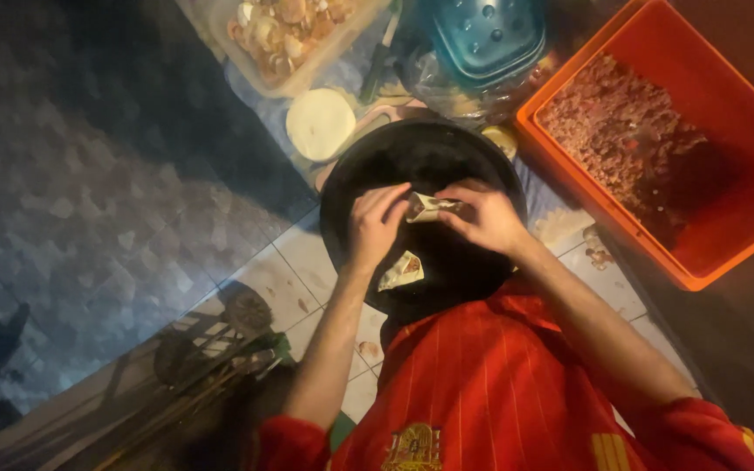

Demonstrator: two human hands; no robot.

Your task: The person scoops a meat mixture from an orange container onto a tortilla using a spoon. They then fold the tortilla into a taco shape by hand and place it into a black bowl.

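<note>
Black pan [447, 157] sits below me in the head view; my left hand [375, 225] and right hand [486, 216] both pinch a folded wrap [429, 207] above it. Loose grip could spill filling; another wrap [401, 270] lies beneath.

Few packages show. At the far left stands a clear rectangular plastic container [294, 39] holding pale, brownish pieces. Just right of it, at the far middle, a teal plastic lid [490, 35] with round dimples tops a clear bag or tub. On the right sits a large orange rectangular crate [726, 227] filled with reddish-brown crumbly stuff. No labels, signs or screens can be made out.
</note>
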